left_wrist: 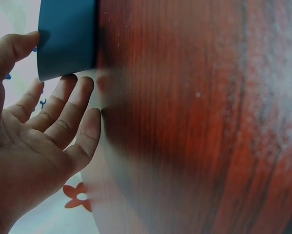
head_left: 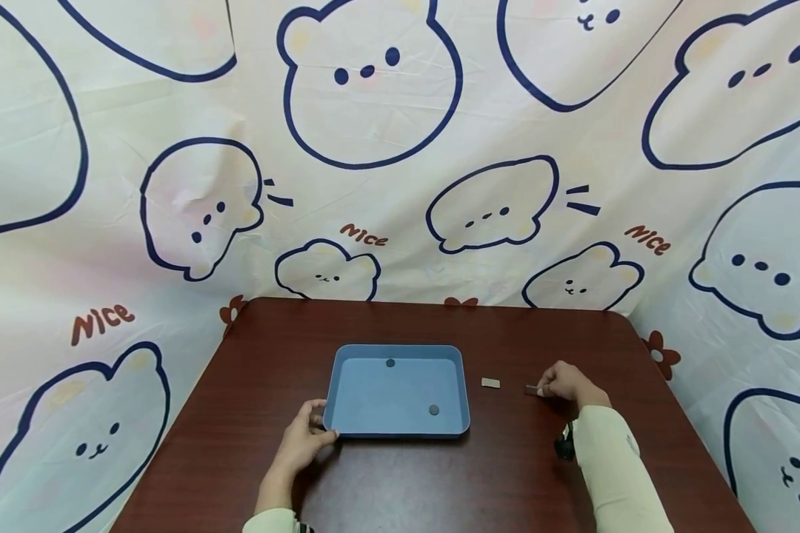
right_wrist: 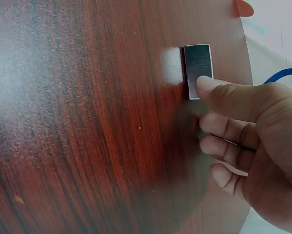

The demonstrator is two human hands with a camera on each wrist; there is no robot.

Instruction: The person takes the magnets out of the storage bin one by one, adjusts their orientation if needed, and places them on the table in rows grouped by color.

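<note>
**My left hand (head_left: pixel 301 435) holds a blue tray (head_left: pixel 380 400) and my right hand (head_left: pixel 565 382) pinches a dark block (right_wrist: pixel 198 63)**

The blue tray sits on the brown table (head_left: pixel 407 492), a bit below the middle of the big picture from my head. My left hand is at its lower left corner. My thumb and fingertips hold that corner. My fingers are a little bent, with small gaps between them.

My right hand is in the lower right part of the same picture. It pinches one end of the small dark block, and my thumb lies on its flat face. My other fingers are softly bent. I cannot tell if the dark block touches the table.

A little pale block (head_left: pixel 490 383) lies on the table between the blue tray and the dark block. Inside the tray are two round gray bits: one gray disc (head_left: pixel 390 363) near the top edge, and another disc (head_left: pixel 434 410) toward the lower right.

Behind the table hangs a pale cloth (head_left: pixel 400 192) with blue bear drawings.
</note>
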